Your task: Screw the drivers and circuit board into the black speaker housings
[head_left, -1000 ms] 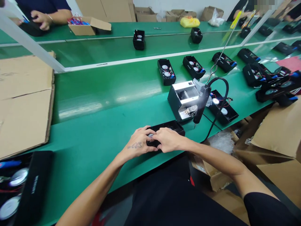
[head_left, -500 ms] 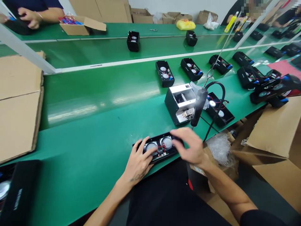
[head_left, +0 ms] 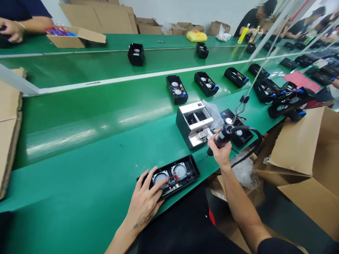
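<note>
An open black speaker housing (head_left: pixel 192 168) lies on the green bench near its front edge, with two round silver speakers, red wires and a small circuit board inside. My left hand (head_left: pixel 145 199) grips its left end, fingers reaching over the far rim and onto the left speaker. To the right, my right hand (head_left: pixel 221 153) is wrapped around a black electric screwdriver (head_left: pixel 225 134), which hangs from a hook and cable. The screwdriver is tilted, its tip pointing down and left, apart from the housing. Just behind stands a black-and-silver box-shaped machine (head_left: pixel 182 121), probably a screw feeder.
Several open speaker housings (head_left: pixel 177 90) stand along the green line behind. Another housing (head_left: pixel 238 135) lies right of the machine, beside clear plastic. An open carton (head_left: pixel 299 148) stands at the right, flat cardboard (head_left: pixel 10 134) at the left. Co-workers sit across the bench.
My right hand has left the housing's right end and moved up and right to grasp the screwdriver, which is now tilted. My left hand stays on the housing. The view has shifted.
</note>
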The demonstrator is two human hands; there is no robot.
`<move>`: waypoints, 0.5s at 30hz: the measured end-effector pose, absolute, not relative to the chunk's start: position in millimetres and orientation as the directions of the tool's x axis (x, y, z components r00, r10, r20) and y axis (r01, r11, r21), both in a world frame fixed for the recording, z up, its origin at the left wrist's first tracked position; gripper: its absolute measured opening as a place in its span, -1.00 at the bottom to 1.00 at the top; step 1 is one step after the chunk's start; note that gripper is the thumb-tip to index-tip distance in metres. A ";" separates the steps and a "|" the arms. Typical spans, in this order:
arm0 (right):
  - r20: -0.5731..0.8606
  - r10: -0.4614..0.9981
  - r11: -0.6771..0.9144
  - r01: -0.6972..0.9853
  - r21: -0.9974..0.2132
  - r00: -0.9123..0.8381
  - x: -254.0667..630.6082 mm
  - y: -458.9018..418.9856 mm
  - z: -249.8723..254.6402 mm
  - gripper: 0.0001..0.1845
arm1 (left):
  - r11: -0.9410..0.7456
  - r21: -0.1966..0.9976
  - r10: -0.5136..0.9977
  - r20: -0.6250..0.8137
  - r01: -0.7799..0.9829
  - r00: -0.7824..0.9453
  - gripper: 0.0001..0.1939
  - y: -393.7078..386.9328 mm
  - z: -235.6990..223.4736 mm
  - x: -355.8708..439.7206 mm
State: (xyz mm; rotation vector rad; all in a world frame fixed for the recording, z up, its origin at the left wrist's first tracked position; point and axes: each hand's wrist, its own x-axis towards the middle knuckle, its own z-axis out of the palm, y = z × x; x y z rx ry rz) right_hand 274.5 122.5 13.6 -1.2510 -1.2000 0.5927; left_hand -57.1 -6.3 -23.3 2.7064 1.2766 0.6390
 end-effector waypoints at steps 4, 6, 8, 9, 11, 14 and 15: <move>0.337 0.890 0.307 0.143 -0.941 0.306 271.9 122.0 27.8 -0.72 | -0.647 0.256 0.751 0.373 0.718 0.544 -0.81 -4.8 -29.1 -60.0; 0.382 0.849 0.373 0.098 -0.923 0.364 271.9 129.5 45.2 -0.74 | -0.647 0.262 0.750 0.390 0.716 0.534 -0.86 -3.4 -31.7 -59.6; 0.446 0.787 0.470 0.052 -0.881 0.426 269.2 138.7 64.3 -0.71 | -0.642 0.264 0.751 0.403 0.720 0.523 -0.88 -2.4 -33.0 -56.8; 0.478 0.759 0.515 0.042 -0.856 0.443 266.5 143.4 72.5 -0.69 | -0.635 0.265 0.756 0.407 0.726 0.513 -0.88 -2.1 -33.0 -54.6; 0.528 0.732 0.565 0.050 -0.824 0.431 259.2 152.7 83.6 -0.68 | -0.611 0.271 0.774 0.402 0.744 0.489 -0.86 -2.2 -32.1 -49.7; 0.532 0.763 0.535 0.104 -0.839 0.366 249.0 163.9 86.2 -0.74 | -0.589 0.277 0.793 0.379 0.760 0.477 -0.80 -2.8 -30.7 -44.1; 0.521 0.779 0.513 0.122 -0.849 0.350 246.9 166.3 84.7 -0.75 | -0.590 0.274 0.792 0.377 0.759 0.480 -0.78 -2.9 -30.6 -43.2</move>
